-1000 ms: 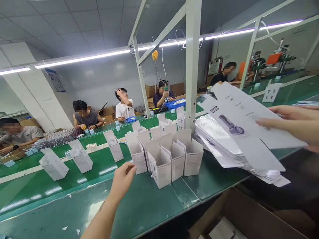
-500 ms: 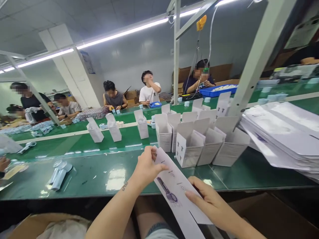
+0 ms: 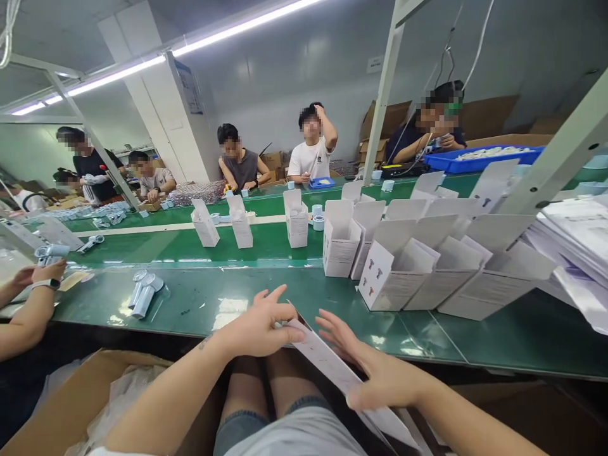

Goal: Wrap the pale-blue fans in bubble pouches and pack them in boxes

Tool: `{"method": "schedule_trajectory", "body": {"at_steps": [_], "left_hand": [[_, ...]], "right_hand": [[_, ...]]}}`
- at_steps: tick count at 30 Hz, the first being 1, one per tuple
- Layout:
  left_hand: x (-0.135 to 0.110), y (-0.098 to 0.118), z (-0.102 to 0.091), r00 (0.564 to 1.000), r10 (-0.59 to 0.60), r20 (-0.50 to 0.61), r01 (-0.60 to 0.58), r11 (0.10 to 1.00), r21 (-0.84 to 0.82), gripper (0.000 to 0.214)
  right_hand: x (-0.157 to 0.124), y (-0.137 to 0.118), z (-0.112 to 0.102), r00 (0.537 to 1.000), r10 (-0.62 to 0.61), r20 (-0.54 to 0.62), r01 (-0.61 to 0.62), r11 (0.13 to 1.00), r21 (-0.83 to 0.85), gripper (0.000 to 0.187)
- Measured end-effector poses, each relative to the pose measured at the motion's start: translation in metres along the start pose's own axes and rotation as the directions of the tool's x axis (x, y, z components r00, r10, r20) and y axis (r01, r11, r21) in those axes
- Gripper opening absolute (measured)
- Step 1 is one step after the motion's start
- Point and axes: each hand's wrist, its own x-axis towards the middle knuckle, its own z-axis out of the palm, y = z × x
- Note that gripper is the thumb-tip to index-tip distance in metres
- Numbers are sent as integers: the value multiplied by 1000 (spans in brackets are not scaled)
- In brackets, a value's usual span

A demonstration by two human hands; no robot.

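Bottom centre: left hand (image 3: 259, 329) fingers closed, pinching upper end of flat carton (image 3: 325, 359). Right hand (image 3: 375, 373) fingers spread, resting along its lower part. Open boxes (image 3: 389, 285) stand right of centre on green bench (image 3: 190, 297).

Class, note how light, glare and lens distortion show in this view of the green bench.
Head view: the long ceiling light strip lights evenly; white glare patches the green bench top; the white metal frame post leans from wide-angle bowing; the left hand, gripping the flat white carton, and right hand look sharp.
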Motion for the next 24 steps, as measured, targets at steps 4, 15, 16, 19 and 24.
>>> {"method": "schedule_trajectory", "body": {"at_steps": [4, 15, 16, 19, 24], "left_hand": [[-5, 15, 4, 995, 88, 48, -87, 996, -11, 12], [-18, -41, -19, 940, 78, -333, -287, 708, -645, 70], [-12, -46, -5, 943, 38, -330, -279, 630, -725, 74], [9, -49, 42, 980, -42, -197, -165, 390, -906, 66], [25, -29, 69, 890, -381, -253, -161, 256, -953, 48]], "right_hand": [[41, 4, -1, 960, -120, 254, 59, 970, 235, 151], [52, -15, -17, 982, -166, 85, 155, 981, 119, 86], [53, -15, -19, 982, -167, 93, 160, 984, 82, 88], [55, -12, -19, 978, -173, 114, 177, 984, -26, 99], [38, -15, -3, 964, -234, -127, 174, 916, -362, 101]]}}
